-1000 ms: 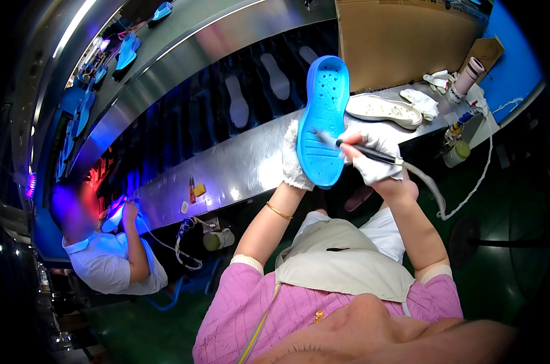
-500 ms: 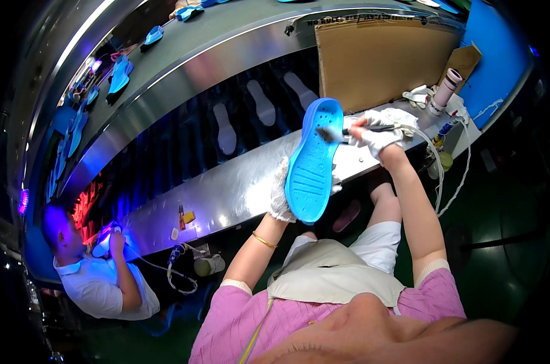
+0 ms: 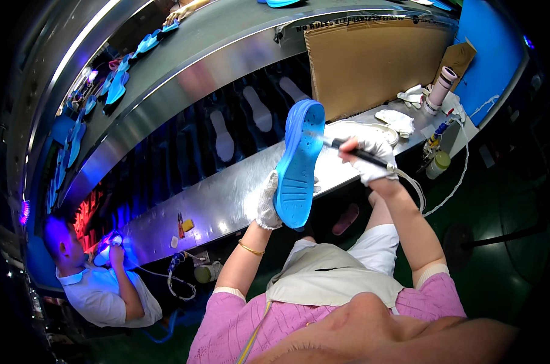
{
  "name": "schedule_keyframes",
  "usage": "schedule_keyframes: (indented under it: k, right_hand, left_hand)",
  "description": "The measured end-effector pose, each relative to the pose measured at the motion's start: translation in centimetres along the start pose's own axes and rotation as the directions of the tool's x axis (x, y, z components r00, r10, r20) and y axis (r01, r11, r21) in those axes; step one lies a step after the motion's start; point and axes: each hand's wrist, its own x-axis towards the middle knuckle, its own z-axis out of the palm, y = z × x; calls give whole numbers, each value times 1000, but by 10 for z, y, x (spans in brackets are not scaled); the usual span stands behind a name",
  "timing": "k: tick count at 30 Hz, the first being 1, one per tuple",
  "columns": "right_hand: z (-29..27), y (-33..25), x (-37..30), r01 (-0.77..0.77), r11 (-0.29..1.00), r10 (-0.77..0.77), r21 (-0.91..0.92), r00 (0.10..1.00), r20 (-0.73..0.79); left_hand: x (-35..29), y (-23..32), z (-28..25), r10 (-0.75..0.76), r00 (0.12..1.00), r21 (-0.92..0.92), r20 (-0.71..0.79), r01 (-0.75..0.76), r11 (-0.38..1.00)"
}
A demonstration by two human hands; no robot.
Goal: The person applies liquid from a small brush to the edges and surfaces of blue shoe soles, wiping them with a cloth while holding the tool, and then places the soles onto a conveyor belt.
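In front of the near edge of a metal bench (image 3: 229,203), the white-gloved left hand (image 3: 267,203) grips the lower left side of a tilted blue shoe sole (image 3: 297,182), while the right hand (image 3: 377,147) holds a black-handled brush (image 3: 378,163), its blurred tip over the sole's upper part, contact unclear. Toward the bench's right end lie a white shoe sole (image 3: 389,134), a crumpled white cloth (image 3: 398,122) and a pink bottle (image 3: 442,88); near its left end, by the near edge, a yellow block (image 3: 188,225) sits beside a red-handled tool (image 3: 180,225), and a white-shirted co-worker (image 3: 108,297) works.
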Motion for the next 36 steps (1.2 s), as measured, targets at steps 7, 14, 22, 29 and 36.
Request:
schedule_keyframes:
  k: [7, 14, 22, 29, 36]
  right_hand:
    - [-16, -9, 6, 184, 970, -140, -157, 956, 258]
    - [-32, -22, -2, 14, 999, -14, -39, 1000, -13]
    - [-22, -9, -6, -20, 1000, 20, -7, 999, 47]
    - [-13, 19, -2, -184, 982, 182, 28, 981, 71]
    - [8, 20, -12, -216, 976, 215, 0, 972, 100]
  left_hand:
    - [2, 27, 34, 133, 991, 358, -14, -119, 926]
    - [80, 149, 87, 213, 932, 409, 292, -323, 853]
    - [201, 320, 64, 860, 509, 996, 41, -85, 3]
    - [81, 403, 8, 879, 394, 0, 269, 913, -409]
    - [18, 447, -15, 933, 360, 207, 2, 913, -353]
